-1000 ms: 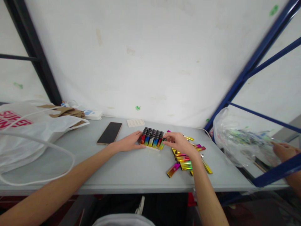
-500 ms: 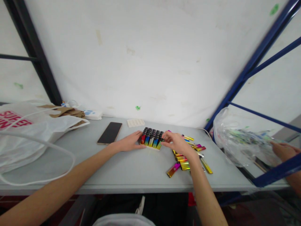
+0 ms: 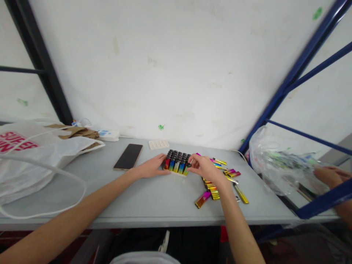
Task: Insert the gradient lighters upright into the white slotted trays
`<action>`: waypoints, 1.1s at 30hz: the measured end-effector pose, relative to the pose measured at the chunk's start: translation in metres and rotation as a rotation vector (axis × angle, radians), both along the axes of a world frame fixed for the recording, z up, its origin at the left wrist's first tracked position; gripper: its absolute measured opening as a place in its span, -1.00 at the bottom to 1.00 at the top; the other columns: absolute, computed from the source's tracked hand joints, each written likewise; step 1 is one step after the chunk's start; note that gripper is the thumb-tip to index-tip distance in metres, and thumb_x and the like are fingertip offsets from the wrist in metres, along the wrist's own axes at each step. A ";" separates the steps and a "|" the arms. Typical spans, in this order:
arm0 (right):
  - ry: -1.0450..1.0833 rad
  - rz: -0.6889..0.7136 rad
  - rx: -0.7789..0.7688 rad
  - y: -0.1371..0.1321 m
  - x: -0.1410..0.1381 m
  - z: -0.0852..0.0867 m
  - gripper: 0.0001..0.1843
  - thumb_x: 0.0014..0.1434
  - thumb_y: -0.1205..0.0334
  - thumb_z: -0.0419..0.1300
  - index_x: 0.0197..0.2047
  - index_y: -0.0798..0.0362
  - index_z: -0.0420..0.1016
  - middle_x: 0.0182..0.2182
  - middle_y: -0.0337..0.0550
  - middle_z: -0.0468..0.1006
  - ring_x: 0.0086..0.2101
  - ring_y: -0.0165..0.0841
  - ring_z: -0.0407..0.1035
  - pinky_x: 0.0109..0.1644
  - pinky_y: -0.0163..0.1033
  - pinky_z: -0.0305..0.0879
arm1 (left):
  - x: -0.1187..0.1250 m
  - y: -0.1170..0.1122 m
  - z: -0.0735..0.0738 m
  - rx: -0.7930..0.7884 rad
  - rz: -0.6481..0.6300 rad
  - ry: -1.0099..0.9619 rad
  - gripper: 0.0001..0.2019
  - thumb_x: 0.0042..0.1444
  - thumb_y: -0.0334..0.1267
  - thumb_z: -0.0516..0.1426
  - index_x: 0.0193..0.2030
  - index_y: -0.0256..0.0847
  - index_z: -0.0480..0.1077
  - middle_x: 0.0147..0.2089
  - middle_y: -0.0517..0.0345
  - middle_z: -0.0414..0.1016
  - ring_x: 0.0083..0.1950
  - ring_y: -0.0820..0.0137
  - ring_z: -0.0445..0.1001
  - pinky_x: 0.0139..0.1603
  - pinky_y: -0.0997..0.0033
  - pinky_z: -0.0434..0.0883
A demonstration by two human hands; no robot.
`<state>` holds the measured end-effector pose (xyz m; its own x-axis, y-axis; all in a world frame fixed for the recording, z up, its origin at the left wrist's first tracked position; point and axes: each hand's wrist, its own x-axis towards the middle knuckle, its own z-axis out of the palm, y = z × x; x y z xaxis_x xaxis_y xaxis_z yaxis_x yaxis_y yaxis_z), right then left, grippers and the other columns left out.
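Several shiny coloured lighters (image 3: pixel 176 165) with black tops stand upright in tight rows in a white tray (image 3: pixel 178 173). My left hand (image 3: pixel 152 166) holds the tray's left side, thumb at the front corner and fingers at the back. At the tray's right end, my right hand (image 3: pixel 202 167) pinches a lighter (image 3: pixel 189 165) by its black top. This lighter stands at the front right of the rows, and my fingers partly cover it. Loose metallic lighters (image 3: pixel 213 189) lie in a pile under and beside my right wrist.
A phone (image 3: pixel 128 156) lies left of the tray, and an unfilled white tray (image 3: pixel 158 144) is behind. White plastic bags (image 3: pixel 49 157) and a cable cover the left. Right of a blue frame post (image 3: pixel 291 84), another person's hand (image 3: pixel 330 176) touches a clear bag (image 3: pixel 275 165).
My hands stay almost in place at the tray, with only slight movement in my right fingers. The view shifts a little.
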<state>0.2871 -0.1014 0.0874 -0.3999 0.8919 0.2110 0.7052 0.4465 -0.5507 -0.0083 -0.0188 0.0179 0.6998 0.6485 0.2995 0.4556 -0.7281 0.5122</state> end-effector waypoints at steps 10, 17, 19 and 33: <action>0.071 -0.224 0.081 -0.017 0.058 0.025 -0.73 0.37 -0.01 0.29 -0.08 0.03 0.57 -0.29 -0.11 0.73 -0.31 -0.25 0.60 -0.19 -0.21 0.45 | 0.014 0.029 -0.008 0.075 0.115 0.020 -0.33 0.13 0.40 0.28 0.05 -0.19 0.50 0.14 -0.18 0.58 0.20 -0.11 0.51 0.30 -0.06 0.46; -0.151 -0.317 0.109 0.006 0.080 -0.003 -0.71 0.42 0.10 0.24 0.04 0.11 0.65 0.00 0.11 0.70 0.03 -0.13 0.59 0.19 -0.06 0.43 | 0.042 0.062 -0.003 0.134 0.226 0.046 -0.25 0.08 0.45 0.25 0.02 -0.28 0.50 0.16 -0.35 0.52 0.23 -0.23 0.47 0.34 -0.19 0.39; -0.200 -0.313 0.143 0.014 0.073 -0.017 -0.60 0.40 0.11 0.27 0.21 0.12 0.60 0.25 0.20 0.57 0.27 -0.08 0.43 0.39 0.00 0.28 | 0.041 0.063 -0.004 0.166 0.270 0.069 -0.17 0.07 0.45 0.25 0.13 -0.32 0.47 0.26 -0.43 0.47 0.31 -0.28 0.42 0.39 -0.22 0.33; -0.246 -0.241 0.004 0.030 0.061 -0.030 -0.74 0.44 0.15 0.24 -0.02 0.07 0.74 0.02 0.09 0.73 0.07 -0.07 0.58 0.25 -0.11 0.36 | -0.058 -0.007 0.030 0.115 0.274 0.484 -0.39 0.36 0.12 0.02 0.33 -0.26 0.46 0.40 -0.28 0.48 0.41 -0.15 0.45 0.44 -0.09 0.34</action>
<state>0.3478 -0.0715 0.0578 -0.2173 0.9663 0.1382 0.9021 0.2529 -0.3497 -0.0659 -0.0261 0.0480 0.5852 0.8082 0.0659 0.7991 -0.5885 0.1228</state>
